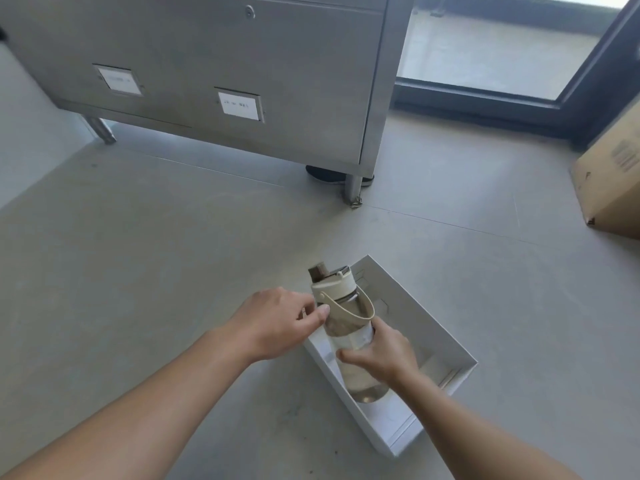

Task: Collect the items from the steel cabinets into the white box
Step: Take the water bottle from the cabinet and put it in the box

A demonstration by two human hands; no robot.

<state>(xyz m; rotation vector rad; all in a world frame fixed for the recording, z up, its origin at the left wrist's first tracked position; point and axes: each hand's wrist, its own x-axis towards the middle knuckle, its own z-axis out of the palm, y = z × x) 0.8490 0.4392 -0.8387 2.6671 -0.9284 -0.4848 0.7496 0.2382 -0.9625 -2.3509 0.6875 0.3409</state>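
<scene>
Water bottle (349,344) held upright over the white box (460,351) on the floor, base near the box bottom. Right hand (384,355) wraps its clear mid-body; left hand (277,323) pinches near the cream lid. Looks rigid, smooth, probably slippery, seemingly empty so light. Best hold: body or loop strap (360,311). Steel cabinet (214,74) behind.

Cabinet labels (239,105) are blurred past reading; the cardboard box (609,188) is cut by the right edge; a dark shoe (325,174) is half hidden behind a steel leg (354,188).
</scene>
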